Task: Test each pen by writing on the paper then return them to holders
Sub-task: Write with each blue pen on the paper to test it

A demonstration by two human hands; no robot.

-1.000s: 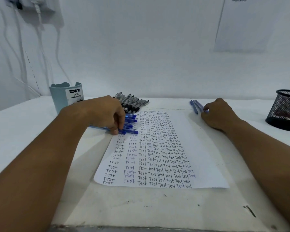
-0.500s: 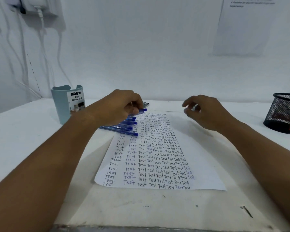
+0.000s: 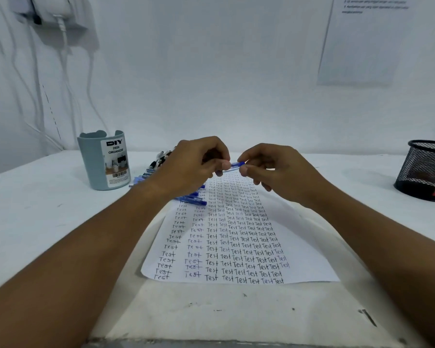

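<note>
Centre frame, above the paper (image 3: 236,247): left hand (image 3: 191,167) and right hand (image 3: 274,169) each pinch one blue pen (image 3: 236,165), apparently capped; blue holder (image 3: 103,160) stands left

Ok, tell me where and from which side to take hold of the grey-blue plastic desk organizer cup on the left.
Grip the grey-blue plastic desk organizer cup round its upright wall, about mid-height, coming from its left or front. It stands upright, its wall looks smooth and rounded, and loose blue pens crowd its right side, so that side probably gives a hand less room.
</note>
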